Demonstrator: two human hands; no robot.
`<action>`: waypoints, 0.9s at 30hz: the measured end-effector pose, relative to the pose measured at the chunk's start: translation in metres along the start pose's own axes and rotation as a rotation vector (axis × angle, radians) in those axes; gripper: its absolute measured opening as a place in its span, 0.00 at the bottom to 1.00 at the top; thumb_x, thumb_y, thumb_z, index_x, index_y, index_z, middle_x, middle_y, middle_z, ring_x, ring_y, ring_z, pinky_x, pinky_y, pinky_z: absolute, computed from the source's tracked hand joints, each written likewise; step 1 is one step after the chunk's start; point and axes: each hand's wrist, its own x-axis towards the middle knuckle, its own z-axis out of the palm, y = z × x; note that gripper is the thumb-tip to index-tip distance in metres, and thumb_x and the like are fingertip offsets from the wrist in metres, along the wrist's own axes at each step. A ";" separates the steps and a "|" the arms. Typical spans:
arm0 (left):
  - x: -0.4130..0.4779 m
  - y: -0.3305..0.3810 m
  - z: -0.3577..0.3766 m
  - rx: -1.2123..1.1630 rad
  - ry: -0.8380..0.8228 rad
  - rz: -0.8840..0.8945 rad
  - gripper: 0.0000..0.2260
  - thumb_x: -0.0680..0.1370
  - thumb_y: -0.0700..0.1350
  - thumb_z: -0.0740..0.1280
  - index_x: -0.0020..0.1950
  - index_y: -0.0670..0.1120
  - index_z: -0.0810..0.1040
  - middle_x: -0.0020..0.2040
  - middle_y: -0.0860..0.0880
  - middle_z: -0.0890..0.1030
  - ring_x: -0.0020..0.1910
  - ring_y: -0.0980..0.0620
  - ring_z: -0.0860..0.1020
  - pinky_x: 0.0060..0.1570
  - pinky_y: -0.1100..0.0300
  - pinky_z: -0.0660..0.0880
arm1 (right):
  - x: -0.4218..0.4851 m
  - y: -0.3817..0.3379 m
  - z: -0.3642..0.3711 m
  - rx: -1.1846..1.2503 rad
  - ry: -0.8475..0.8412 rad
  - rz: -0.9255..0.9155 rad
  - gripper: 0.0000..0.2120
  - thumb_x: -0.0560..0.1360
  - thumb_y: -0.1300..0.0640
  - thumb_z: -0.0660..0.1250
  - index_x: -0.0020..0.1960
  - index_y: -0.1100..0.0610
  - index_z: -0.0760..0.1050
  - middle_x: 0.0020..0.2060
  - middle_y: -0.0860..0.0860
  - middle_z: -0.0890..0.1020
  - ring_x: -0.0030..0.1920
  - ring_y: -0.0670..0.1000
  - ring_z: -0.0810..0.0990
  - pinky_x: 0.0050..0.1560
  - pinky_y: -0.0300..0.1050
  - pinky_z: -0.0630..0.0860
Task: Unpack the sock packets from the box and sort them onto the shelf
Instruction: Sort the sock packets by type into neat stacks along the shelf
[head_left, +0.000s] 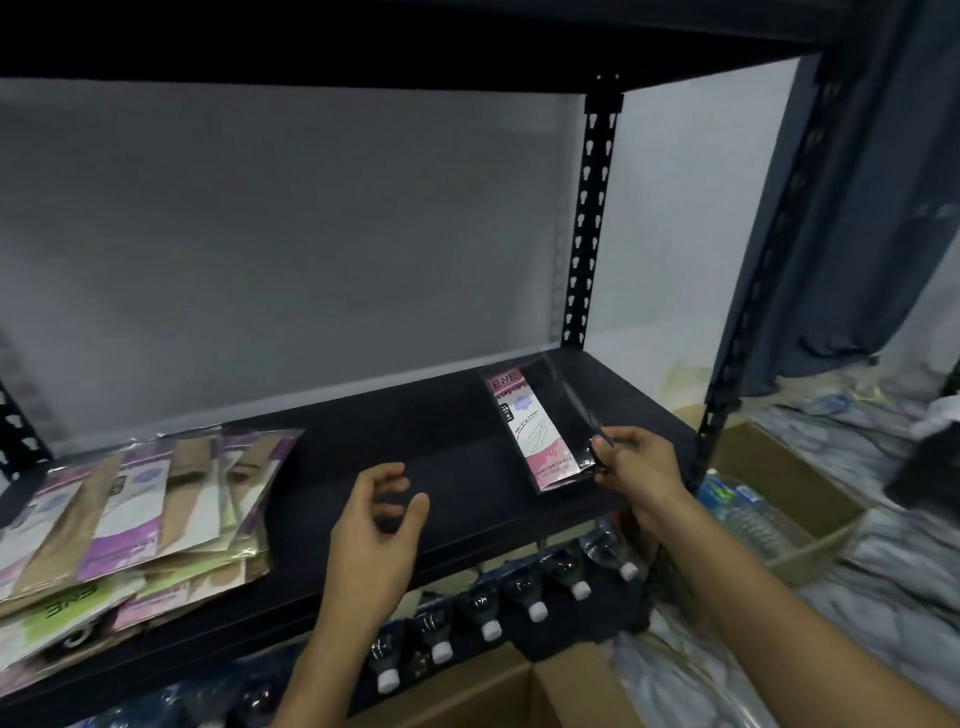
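A pink and white sock packet (535, 431) in clear plastic lies tilted on the right part of the black shelf (415, 431). My right hand (636, 467) pinches its near right edge. My left hand (382, 512) hovers over the middle of the shelf, fingers curled apart, holding nothing. A loose pile of several sock packets (124, 525) in purple, brown, green and pink covers the shelf's left end. The open cardboard box (519, 691) sits below at the bottom edge, its inside hidden.
Black slotted uprights (587, 223) frame the shelf, with another board overhead. A row of capped bottles (519, 597) lies under the shelf. At the right a cardboard box with water bottles (753, 514) stands on a marbled floor, and a dark curtain (852, 208) hangs.
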 end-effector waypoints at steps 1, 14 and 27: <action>0.000 -0.001 0.003 0.007 -0.006 -0.003 0.12 0.76 0.45 0.70 0.57 0.55 0.75 0.52 0.55 0.80 0.47 0.57 0.79 0.43 0.67 0.72 | 0.013 -0.001 -0.005 -0.019 0.024 0.001 0.07 0.75 0.65 0.68 0.53 0.64 0.75 0.39 0.54 0.79 0.36 0.49 0.77 0.32 0.42 0.76; 0.011 -0.015 -0.004 0.067 0.030 -0.030 0.10 0.76 0.43 0.70 0.55 0.53 0.76 0.52 0.55 0.81 0.47 0.57 0.80 0.41 0.66 0.70 | 0.094 0.007 -0.030 -0.657 0.212 -0.077 0.12 0.73 0.58 0.70 0.51 0.66 0.80 0.50 0.61 0.83 0.55 0.60 0.79 0.56 0.50 0.75; 0.006 -0.014 -0.024 0.129 0.097 -0.037 0.09 0.77 0.43 0.70 0.54 0.54 0.76 0.50 0.53 0.81 0.47 0.57 0.79 0.42 0.65 0.72 | 0.006 0.013 0.030 -0.549 0.016 -0.308 0.05 0.72 0.54 0.72 0.47 0.54 0.80 0.41 0.48 0.83 0.47 0.51 0.81 0.56 0.54 0.77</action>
